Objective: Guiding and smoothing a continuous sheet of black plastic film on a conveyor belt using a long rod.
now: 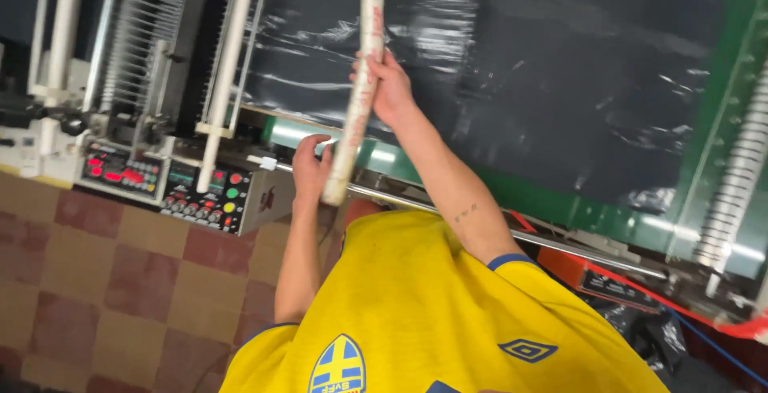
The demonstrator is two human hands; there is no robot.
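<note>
A long whitish tube (367, 33) with faint red print stands nearly upright in front of a machine. My right hand (390, 89) is closed round its middle. My left hand (310, 165) is lower down, by the tube's bottom end (336, 189), with its fingers spread and curled towards the tube. Whether it touches the tube is unclear. Both arms reach out from a yellow shirt (416, 305) at the bottom of the view.
Behind the tube the machine carries a wide sheet of shiny black film (560, 81) in a green frame (720, 113). A control panel (200, 189) with red displays and coloured buttons sits at left, under white rollers (228, 65). A metal rail (560, 245) runs along the front. Brown chequered floor (96, 281) lies at lower left.
</note>
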